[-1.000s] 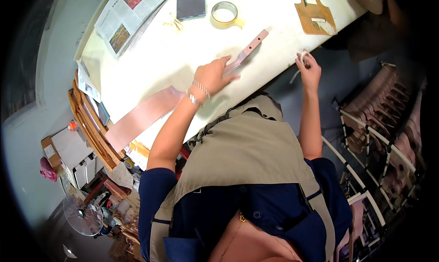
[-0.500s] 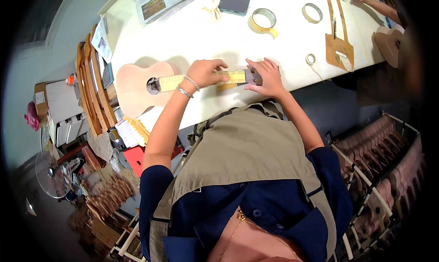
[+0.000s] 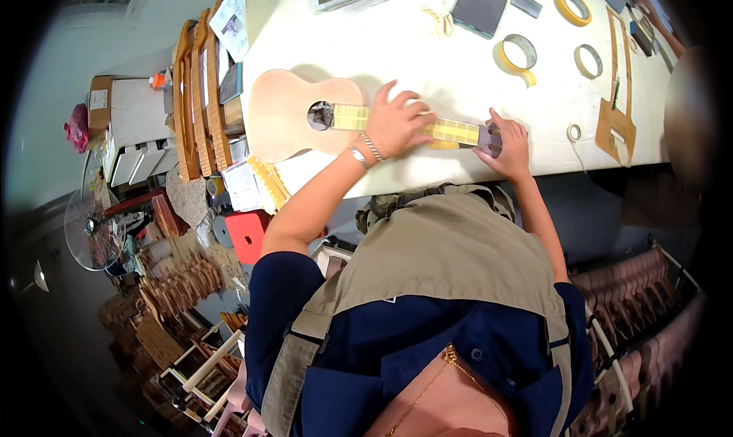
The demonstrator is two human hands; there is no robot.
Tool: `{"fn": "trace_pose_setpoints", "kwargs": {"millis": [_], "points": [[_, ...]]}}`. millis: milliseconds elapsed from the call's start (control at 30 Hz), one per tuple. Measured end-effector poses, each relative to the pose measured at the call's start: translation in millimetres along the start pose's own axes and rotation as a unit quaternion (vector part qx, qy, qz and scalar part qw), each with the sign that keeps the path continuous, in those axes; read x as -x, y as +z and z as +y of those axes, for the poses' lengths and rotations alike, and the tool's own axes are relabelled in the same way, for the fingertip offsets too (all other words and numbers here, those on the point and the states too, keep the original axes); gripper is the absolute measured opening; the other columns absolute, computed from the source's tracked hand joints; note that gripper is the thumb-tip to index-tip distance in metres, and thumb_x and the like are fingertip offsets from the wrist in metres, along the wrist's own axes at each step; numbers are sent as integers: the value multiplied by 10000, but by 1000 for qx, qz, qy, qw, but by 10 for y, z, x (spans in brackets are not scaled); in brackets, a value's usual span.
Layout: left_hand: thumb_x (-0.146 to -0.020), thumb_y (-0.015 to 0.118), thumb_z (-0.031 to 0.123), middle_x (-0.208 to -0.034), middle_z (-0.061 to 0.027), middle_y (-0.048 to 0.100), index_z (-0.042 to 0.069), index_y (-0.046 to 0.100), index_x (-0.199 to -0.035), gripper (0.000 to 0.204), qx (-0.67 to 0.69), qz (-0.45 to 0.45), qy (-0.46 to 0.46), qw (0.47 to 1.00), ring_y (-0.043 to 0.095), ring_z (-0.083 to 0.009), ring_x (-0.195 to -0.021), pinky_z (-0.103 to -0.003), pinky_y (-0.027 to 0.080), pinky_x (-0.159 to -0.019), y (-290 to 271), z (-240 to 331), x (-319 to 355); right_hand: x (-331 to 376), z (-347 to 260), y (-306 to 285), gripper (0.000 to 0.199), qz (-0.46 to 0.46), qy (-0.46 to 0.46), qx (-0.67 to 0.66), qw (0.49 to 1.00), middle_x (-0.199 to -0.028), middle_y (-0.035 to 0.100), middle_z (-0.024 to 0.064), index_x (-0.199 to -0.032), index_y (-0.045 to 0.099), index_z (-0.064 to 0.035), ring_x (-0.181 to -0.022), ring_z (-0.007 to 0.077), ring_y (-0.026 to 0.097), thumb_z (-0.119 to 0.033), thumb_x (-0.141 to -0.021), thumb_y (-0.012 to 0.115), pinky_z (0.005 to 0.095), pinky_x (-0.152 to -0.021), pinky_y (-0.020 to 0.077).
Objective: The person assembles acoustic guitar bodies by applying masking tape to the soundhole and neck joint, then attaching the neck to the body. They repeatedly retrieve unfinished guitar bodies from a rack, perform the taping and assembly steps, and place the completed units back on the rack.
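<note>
An unpainted ukulele [image 3: 282, 112] lies on the white table, its body to the left and its neck pointing right. Yellow tape [image 3: 456, 131] covers the fretboard, and a dark patch shows at the soundhole [image 3: 320, 116]. Over the middle of the neck, my left hand [image 3: 397, 122] is open with its fingers spread; whether the fingertips touch the tape I cannot tell. At the far right end, the thumb and fingers of my right hand [image 3: 507, 148] close around the dark headstock [image 3: 489, 139].
Tape rolls [image 3: 573, 8], a dark square block [image 3: 479, 10] and a wooden fork-shaped template [image 3: 615, 134] lie farther back and right. Long wooden neck pieces [image 3: 211, 93] stand at the left edge. At the far right, another person's arm [image 3: 658, 21] reaches over the table.
The whole view has shifted, so the table sits farther right. My left hand has slid slightly toward the ukulele's body and its fingers have spread. My right hand stays at the headstock.
</note>
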State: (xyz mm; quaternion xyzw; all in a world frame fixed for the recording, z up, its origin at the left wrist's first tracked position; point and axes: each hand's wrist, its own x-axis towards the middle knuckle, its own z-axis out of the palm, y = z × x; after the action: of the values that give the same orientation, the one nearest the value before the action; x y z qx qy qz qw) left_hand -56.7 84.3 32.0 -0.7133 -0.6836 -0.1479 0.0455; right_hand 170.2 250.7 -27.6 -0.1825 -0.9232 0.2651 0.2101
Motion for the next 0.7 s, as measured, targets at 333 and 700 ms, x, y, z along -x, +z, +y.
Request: {"fn": "trace_pose_setpoints", "kwargs": {"millis": [333, 700], "points": [[-642, 732, 421, -1210, 1, 519, 257, 686, -1003, 399, -58, -25, -75, 995, 405, -250, -1223, -538, 208, -1073, -746, -957, 917, -17, -9, -14, 849, -10, 3, 17, 1000, -962, 591, 47, -1317, 433, -61, -895, 238, 536, -223, -570, 803, 380, -860, 368], [-912, 473, 244, -1080, -136, 620, 105, 654, -1054, 269, 215, -55, -186, 957, 553, -314, -1022, -388, 404, -938, -1277, -105, 248, -686, -477, -907, 524, 161, -320, 135, 924, -974, 619, 59, -1139, 548, -124, -892, 245, 580, -96, -635, 690, 407, -846, 368]]}}
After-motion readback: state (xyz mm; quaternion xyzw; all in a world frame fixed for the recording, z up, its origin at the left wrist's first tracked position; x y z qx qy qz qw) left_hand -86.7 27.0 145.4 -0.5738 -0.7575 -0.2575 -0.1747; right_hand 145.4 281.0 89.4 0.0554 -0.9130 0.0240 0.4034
